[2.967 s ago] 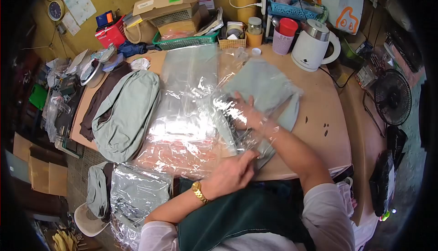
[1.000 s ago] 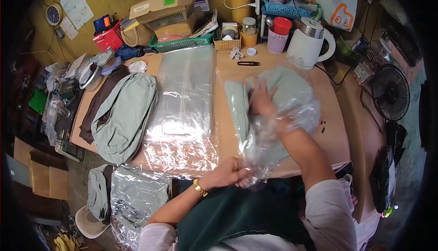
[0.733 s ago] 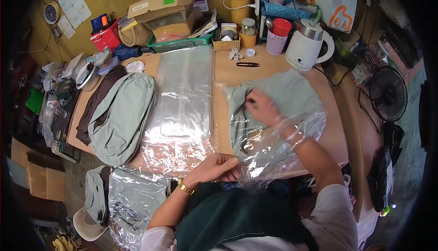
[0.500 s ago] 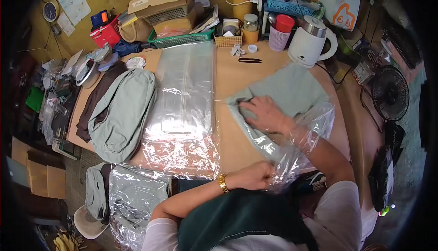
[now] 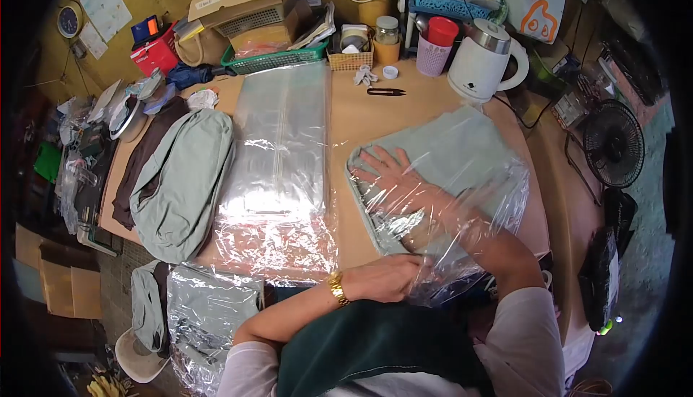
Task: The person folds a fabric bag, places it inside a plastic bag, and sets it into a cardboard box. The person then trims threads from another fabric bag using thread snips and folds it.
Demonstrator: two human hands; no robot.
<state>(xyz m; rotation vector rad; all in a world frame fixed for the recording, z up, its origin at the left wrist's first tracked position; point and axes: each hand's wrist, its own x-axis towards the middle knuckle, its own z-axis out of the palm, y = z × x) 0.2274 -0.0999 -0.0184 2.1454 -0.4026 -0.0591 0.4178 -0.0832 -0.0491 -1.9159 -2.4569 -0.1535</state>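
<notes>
A folded grey-green cloth piece (image 5: 462,141) lies on the table at the right, with a clear plastic bag (image 5: 498,206) over much of it. My right hand (image 5: 393,177) rests flat on the cloth, fingers spread, near its left corner. Plastic covers part of that hand and forearm, so the arm seems to reach inside the bag. At the table's front edge, my left hand (image 5: 390,278), with a gold watch on the wrist, is closed on the bag's edge. A stack of flat clear plastic bags (image 5: 281,151) lies to the left of both hands.
Another grey-green cloth piece (image 5: 184,180) lies on dark brown cloth (image 5: 137,180) at the left. Thread snips (image 5: 386,92), a white kettle (image 5: 480,61) and baskets (image 5: 278,61) line the back. Bagged cloth (image 5: 213,317) sits below the front edge; a fan (image 5: 613,144) stands right.
The bag has spread further over the cloth and now reaches its left side. My right hand's fingers have opened out flat. My left hand has shifted slightly left, still gripping the bag.
</notes>
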